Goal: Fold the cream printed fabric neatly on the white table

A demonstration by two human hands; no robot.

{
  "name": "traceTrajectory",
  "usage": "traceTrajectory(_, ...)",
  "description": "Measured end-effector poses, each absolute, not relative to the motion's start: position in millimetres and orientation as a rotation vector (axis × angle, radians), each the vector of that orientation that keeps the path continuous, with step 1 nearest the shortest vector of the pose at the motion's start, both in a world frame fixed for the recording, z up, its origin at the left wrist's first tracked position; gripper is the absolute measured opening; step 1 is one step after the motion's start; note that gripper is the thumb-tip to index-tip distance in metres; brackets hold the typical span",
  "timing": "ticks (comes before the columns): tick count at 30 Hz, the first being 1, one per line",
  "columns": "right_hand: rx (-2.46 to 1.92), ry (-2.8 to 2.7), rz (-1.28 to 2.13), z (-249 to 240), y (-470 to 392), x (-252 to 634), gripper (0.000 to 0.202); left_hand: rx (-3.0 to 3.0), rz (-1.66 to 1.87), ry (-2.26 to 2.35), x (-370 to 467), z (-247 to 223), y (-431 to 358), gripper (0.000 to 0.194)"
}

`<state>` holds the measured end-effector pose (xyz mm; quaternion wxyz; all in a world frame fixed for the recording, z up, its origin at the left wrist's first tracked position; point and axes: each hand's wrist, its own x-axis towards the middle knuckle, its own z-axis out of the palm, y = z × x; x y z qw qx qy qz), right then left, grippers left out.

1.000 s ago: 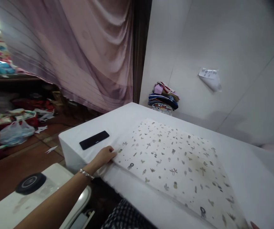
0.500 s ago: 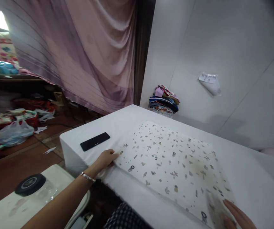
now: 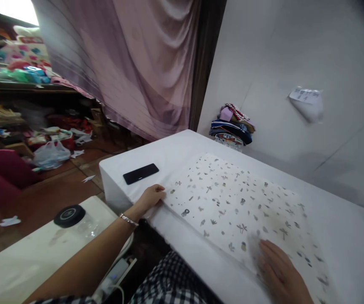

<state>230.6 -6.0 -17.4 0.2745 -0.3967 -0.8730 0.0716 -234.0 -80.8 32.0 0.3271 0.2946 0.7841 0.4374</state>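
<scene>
A white fabric sheet, printed with small grey and brown palms and plants, lies flat on the white-covered table. At its near left corner, my left hand is closed, fingers curled over the edge of the sheet. A bracelet circles that wrist. My right hand is low over the near right part of the sheet, its fingers bent together. Beside those fingers is a pale, blurred shape that I cannot make out. A black phone rests on the table beyond my left hand.
A clear jar with a black lid is on a pale side surface at lower left. Folded fabrics are stacked by the wall. A pink curtain hangs behind. Bags and scraps litter the floor at left.
My right hand has moved left and away from me across the sheet. My left hand stays at the corner. The view has turned slightly to the left.
</scene>
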Motion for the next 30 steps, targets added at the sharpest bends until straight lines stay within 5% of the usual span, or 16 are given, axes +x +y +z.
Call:
traceTrajectory(9, -0.951, -2.55, 0.431, 4.6, -7.0, 154.5, 0.036, 0.554, 1.351, 1.777, -229.6, 37.9, -90.1, 0.024)
traceTrajectory(20, -0.575, -2.513, 0.935, 30.8, -3.8, -38.8, 0.029, 0.466, 1.578, 1.573, -219.1, 24.9, -100.7, 0.046)
traceTrajectory(30, -0.607, -2.617, 0.726, 21.4, -12.8, -112.7, 0.009, 0.509, 1.623, 1.548, -225.3, 10.7, -101.7, 0.044)
